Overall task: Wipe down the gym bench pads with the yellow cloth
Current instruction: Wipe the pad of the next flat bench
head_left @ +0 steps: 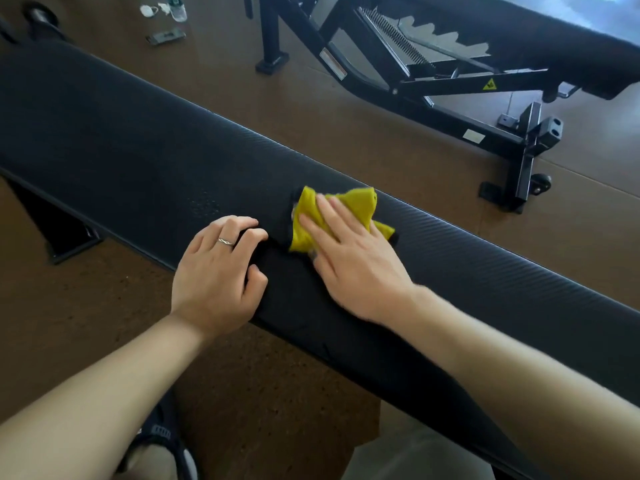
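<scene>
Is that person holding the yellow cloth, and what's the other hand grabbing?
The right hand presses flat on the yellow cloth's middle, not gripping it. The left hand rests on the bench pad's near edge with curled fingers, holding nothing.

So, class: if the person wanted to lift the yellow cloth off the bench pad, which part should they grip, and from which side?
Probably the bunched far corner of the yellow cloth, pinched from above. The right hand lies flat over the cloth's near half, pressing it to the bench pad, while that far corner stands up in loose folds, clear of the fingers. The left hand rests on the pad's near edge.
</scene>
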Motion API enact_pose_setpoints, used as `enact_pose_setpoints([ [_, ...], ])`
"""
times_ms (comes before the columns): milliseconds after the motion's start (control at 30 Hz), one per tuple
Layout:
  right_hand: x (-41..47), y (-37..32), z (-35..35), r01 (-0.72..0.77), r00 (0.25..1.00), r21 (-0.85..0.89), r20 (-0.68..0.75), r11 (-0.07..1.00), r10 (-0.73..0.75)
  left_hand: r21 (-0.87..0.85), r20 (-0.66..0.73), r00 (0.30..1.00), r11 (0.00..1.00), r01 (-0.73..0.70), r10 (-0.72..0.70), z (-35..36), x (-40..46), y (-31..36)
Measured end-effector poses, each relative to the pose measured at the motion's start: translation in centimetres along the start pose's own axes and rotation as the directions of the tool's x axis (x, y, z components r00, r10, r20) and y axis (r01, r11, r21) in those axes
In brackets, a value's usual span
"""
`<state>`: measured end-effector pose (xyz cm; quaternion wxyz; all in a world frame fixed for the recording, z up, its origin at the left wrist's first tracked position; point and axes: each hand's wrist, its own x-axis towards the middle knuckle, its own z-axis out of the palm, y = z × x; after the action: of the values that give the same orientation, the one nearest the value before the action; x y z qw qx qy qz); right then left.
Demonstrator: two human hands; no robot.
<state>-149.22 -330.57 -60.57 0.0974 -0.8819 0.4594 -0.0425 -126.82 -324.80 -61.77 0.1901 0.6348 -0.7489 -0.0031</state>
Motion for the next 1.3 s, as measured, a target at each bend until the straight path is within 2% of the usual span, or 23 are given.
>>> enact_pose_setpoints([
  [167, -9.7, -3.2, 0.2, 0.180, 0.978, -0.008, 0.112, 0.984, -0.178, -0.010, 0.022, 1.000, 1.000, -0.002, 0.002, 0.0, 0.0, -0.2],
  [267, -8.9, -1.9, 0.2, 0.221, 0.969, -0.024, 0.118, 0.975, -0.217, -0.022, 0.021, 1.000, 1.000, -0.007, 0.008, 0.0, 0.2, -0.3],
  [333, -5.5, -0.4, 0.0, 0.179, 0.981, -0.040, 0.084, 0.983, -0.175, -0.023, 0.020, 1.000, 1.000, -0.017, 0.018, 0.0, 0.1, -0.4],
  [433, 1.0, 0.9, 0.1, 0.028, 1.000, -0.075, 0.001, 0.997, -0.028, -0.031, 0.021, 0.999, 0.999, -0.024, 0.024, 0.0, 0.1, -0.4],
  [500, 4.5, 0.6, 0.2, -0.074, 0.997, -0.057, 0.005, 0.996, 0.074, -0.037, 0.021, 1.000, 0.999, -0.019, 0.020, -0.1, 0.0, -0.3],
  [600, 5.3, -0.8, 0.5, -0.131, 0.991, -0.023, -0.008, 0.991, 0.131, -0.033, 0.014, 1.000, 0.999, -0.020, 0.021, -0.2, 0.0, -0.3],
  [700, -0.6, -2.5, 0.4, 0.005, 0.999, -0.043, -0.041, 0.999, -0.007, -0.038, 0.021, 0.999, 0.999, -0.027, 0.027, -0.2, 0.0, -0.4],
  [833, -9.2, -4.3, 0.7, 0.162, 0.985, -0.069, 0.076, 0.984, -0.157, -0.052, 0.024, 0.999, 0.998, -0.024, 0.025, -0.1, -0.1, -0.6],
  [967, -7.0, -2.7, 0.5, 0.242, 0.968, -0.038, 0.074, 0.969, -0.239, -0.061, 0.022, 1.000, 0.998, -0.020, 0.021, 0.0, 0.0, -0.7],
  [1067, 0.0, -0.1, 0.5, 0.149, 0.989, -0.064, -0.005, 0.987, -0.150, -0.068, 0.016, 1.000, 0.998, -0.015, 0.017, -0.1, 0.1, -0.5],
  [1133, 4.7, 1.1, 0.1, -0.010, 0.999, -0.065, -0.053, 0.998, 0.006, -0.077, 0.011, 1.000, 0.997, -0.007, 0.008, -0.1, 0.1, -0.5],
  [1200, 7.8, 1.1, 0.1, -0.147, 0.989, -0.048, -0.038, 0.988, 0.146, -0.078, 0.006, 1.000, 0.997, 0.005, -0.005, -0.1, 0.1, -0.5],
  [1300, 9.8, -0.2, 0.4, -0.150, 0.988, -0.050, -0.044, 0.987, 0.148, -0.057, 0.007, 1.000, 0.998, 0.004, -0.003, 0.0, 0.0, -0.4],
])
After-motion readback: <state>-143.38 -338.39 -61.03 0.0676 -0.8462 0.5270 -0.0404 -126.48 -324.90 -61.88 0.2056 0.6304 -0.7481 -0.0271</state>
